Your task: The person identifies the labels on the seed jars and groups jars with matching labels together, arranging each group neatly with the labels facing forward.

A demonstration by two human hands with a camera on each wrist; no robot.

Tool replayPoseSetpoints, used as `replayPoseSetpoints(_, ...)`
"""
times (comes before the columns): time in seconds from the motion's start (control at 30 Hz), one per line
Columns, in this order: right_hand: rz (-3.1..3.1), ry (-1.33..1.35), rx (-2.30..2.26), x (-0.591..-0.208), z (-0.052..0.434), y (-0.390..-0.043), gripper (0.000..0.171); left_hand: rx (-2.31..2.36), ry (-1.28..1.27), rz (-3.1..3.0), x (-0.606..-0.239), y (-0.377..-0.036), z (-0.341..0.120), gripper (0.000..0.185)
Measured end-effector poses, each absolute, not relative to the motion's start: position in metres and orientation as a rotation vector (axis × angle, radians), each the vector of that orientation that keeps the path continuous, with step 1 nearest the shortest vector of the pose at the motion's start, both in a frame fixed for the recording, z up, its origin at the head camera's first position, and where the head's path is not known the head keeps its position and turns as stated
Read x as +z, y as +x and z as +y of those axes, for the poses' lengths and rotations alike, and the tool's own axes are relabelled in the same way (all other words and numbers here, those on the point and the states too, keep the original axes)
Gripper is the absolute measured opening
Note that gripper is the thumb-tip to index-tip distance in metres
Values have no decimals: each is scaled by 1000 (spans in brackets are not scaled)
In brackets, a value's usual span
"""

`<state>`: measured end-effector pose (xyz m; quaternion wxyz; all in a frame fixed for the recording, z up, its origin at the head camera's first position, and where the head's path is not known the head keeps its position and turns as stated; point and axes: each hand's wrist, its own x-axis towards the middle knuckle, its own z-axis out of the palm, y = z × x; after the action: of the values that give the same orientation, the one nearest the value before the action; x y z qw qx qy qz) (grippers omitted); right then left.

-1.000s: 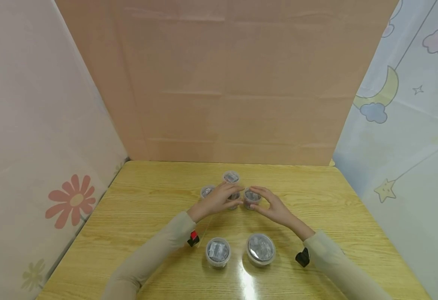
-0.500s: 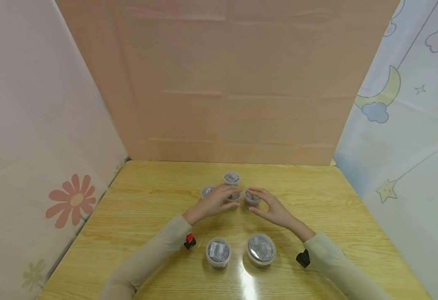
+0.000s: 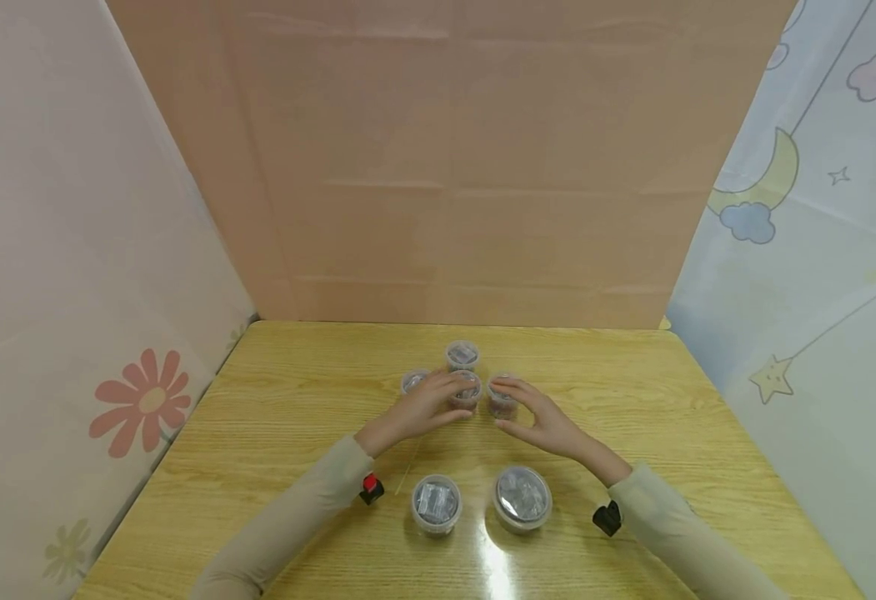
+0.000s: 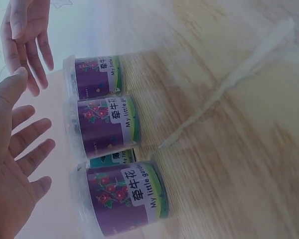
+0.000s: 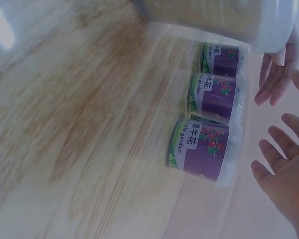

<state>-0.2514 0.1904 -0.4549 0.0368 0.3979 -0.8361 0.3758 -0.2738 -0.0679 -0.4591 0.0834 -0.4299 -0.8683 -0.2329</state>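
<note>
Three clear lidded tubs with purple flower labels stand upright in a row across the table: a left tub (image 4: 124, 199), a middle tub (image 4: 102, 127) and a right tub (image 5: 204, 149). Behind the middle one, a back tub (image 3: 463, 355) shows a bit of teal label in the left wrist view. My left hand (image 3: 418, 408), fingers spread, hovers beside the left and middle tubs and partly covers both in the head view. My right hand (image 3: 546, 423) is held with relaxed fingers beside the right tub, its fingertips overlapping that lid. Both palms are bare.
Nearer the person stand a tub with a silvery packet on top (image 3: 436, 502) and a wider tub (image 3: 522, 498). A thin pale strip (image 3: 407, 467) lies on the wooden table (image 3: 317, 375). A tan panel (image 3: 445, 167) rises behind, with patterned sheets at both sides.
My left hand has drawn back a little to the left, uncovering more of the middle tub. My right hand has shifted only slightly. The tubs stand about where they were.
</note>
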Motion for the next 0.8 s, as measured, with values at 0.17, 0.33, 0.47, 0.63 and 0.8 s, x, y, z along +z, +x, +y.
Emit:
replayPoseSetpoints(0.17, -2580, 1238, 1181, -454, 188, -249, 57, -731, -1303, -2582, -460, -272, -72, 50)
replayPoseSetpoints(0.33, -2601, 1231, 1151, -452, 186, -246, 57, -757, -1308, -2561, -460, -270, -77, 52)
replayPoseSetpoints(0.47, -2611, 1227, 1135, -452, 184, -244, 58, -762, -1302, -2566, -460, -268, -80, 52)
replayPoseSetpoints(0.63, -2595, 1254, 1136, -453, 182, -242, 58, -747, -1294, -2590, -459, -265, -83, 50)
replayPoseSetpoints(0.8, -2588, 1273, 1124, -452, 181, -240, 57, -727, -1279, -2622, -458, -263, -84, 51)
